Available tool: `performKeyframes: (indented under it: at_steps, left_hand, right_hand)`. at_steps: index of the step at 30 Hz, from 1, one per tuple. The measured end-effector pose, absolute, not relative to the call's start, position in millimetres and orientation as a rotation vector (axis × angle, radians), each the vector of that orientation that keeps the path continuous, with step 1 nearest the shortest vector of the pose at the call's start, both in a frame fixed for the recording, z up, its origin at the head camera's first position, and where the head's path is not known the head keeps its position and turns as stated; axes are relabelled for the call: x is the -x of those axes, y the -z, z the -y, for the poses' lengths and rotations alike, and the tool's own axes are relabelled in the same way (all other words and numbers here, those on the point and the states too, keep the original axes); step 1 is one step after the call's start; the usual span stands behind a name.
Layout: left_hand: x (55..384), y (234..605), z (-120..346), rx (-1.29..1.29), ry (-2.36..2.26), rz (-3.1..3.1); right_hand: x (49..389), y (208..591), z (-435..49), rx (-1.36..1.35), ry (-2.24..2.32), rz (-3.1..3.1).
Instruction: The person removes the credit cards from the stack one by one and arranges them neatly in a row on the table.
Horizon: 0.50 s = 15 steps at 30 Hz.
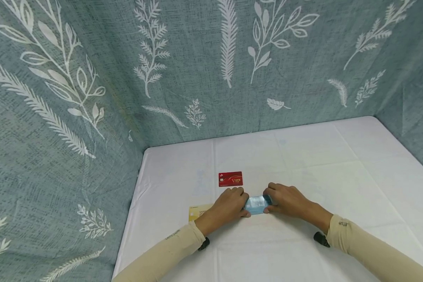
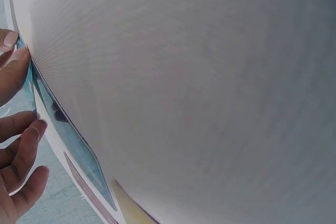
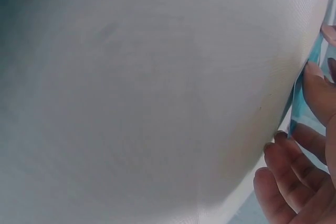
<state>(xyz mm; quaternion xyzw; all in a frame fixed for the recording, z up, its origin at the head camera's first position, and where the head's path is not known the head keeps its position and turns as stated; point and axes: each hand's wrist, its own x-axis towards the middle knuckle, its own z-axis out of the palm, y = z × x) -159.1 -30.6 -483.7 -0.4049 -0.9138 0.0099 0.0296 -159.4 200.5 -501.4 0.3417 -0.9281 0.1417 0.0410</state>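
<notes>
Peeking past the left wrist (image 1: 203, 224), nearest the left edge of the white-clothed table (image 1: 261, 254): a yellow rectangular card (image 1: 194, 212). Left hand (image 1: 231, 203) is pinching a shiny light-blue rectangular sheet (image 1: 256, 205), red rectangular VIP card (image 1: 230, 179) just beyond, right hand (image 1: 288, 201) pinching the sheet's other end. Creased cloth runs wide toward the right edge; teal leaf-print fabric (image 1: 194, 58) hangs behind the back edge.

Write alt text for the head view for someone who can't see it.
A person's left hand and right hand hold a light blue item between them at a white-covered table. A red VIP card lies just beyond; a yellow card, partly hidden, lies to the left. Leaf-patterned fabric hangs behind.
</notes>
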Motion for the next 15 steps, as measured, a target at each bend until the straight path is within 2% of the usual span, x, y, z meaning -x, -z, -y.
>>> performKeyframes:
  at_steps: [15]
  left_hand:
    - [158.2,485.0,30.7,1.239,-0.063,2.799]
  right_hand:
    - [159.1,499.9,-199.7,-1.048,-0.417,2.852]
